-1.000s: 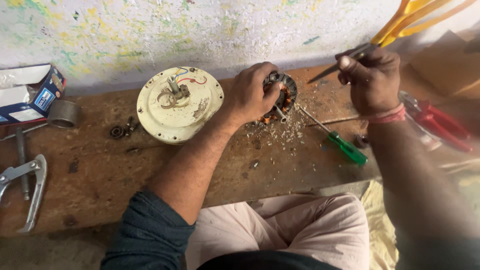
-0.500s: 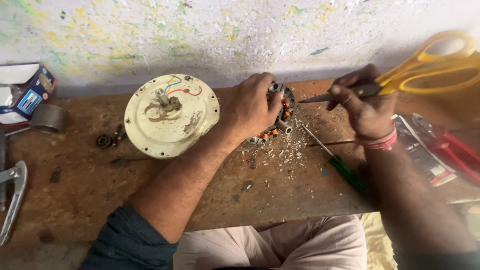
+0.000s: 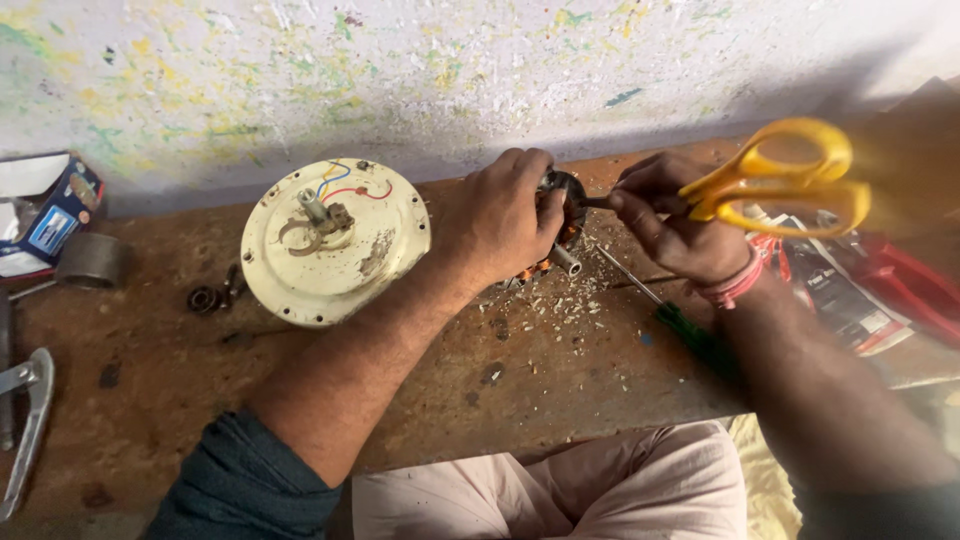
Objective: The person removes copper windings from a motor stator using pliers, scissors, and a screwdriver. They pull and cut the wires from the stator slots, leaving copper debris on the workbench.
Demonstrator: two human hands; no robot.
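Yellow-handled scissors (image 3: pixel 770 180) are probing a motor winding (image 3: pixel 565 205) on the table (image 3: pixel 150 400).
Left hand (image 3: pixel 500 215) is clamping the winding, right hand (image 3: pixel 680 225) is gripping the scissors; a slipping blade risks nicking wire or fingers.

The left hand (image 3: pixel 505 215) covered most of the dark round motor part (image 3: pixel 566 200), so its windings barely showed. The blades of the yellow-handled scissors (image 3: pixel 775 180) were lost inside the right hand (image 3: pixel 675 225). The screwdriver's green handle (image 3: pixel 695 335) slipped under the right forearm. The metal clamp (image 3: pixel 25 420) and small box (image 3: pixel 45 210) were cut off at the left edge.
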